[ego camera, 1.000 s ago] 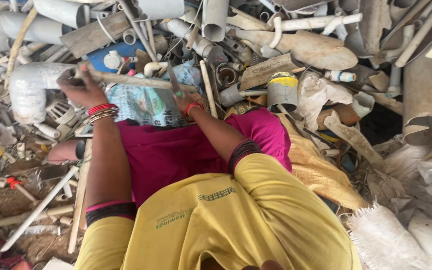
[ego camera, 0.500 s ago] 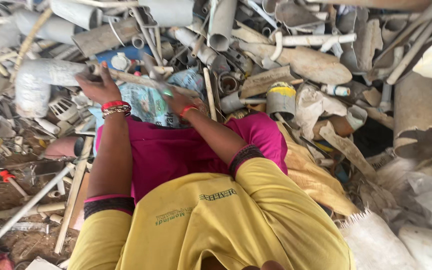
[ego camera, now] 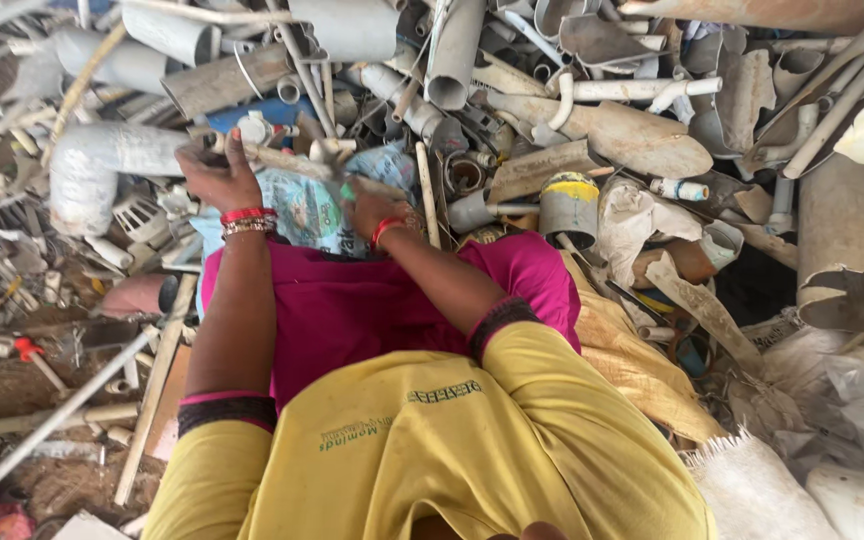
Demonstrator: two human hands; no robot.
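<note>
- Head view: the person sits amid a heap of scrap plastic pipe, in a yellow top and magenta skirt, arms stretched forward over the lap.
- The left hand (ego camera: 214,172), red and gold bangles at the wrist, is closed around one end of a long, thin, dirty beige pipe piece (ego camera: 297,162).
- The right hand (ego camera: 374,210), a red band at its wrist, is closed on the other end of the same piece, fingers curled over it.
- The beige pipe piece lies nearly level across the picture, its long axis running from left hand to right hand, the right end dipping slightly lower. It hangs just above a crumpled, pale blue printed plastic sack (ego camera: 302,205) resting on the lap.
- I cannot tell what the sack holds; its mouth is hidden beneath the hands.
- Just right of the right hand stands a short grey pipe stub with a yellow-stained rim (ego camera: 569,205), its open end up; the inside is too dark to read.
- A fat grey elbow pipe (ego camera: 92,165) lies left of the left hand, well clear of it.
- A wide grey pipe section with a broken edge (ego camera: 845,250) sits far right.
- A tan woven sack (ego camera: 642,370) spreads beside the right knee.
</note>
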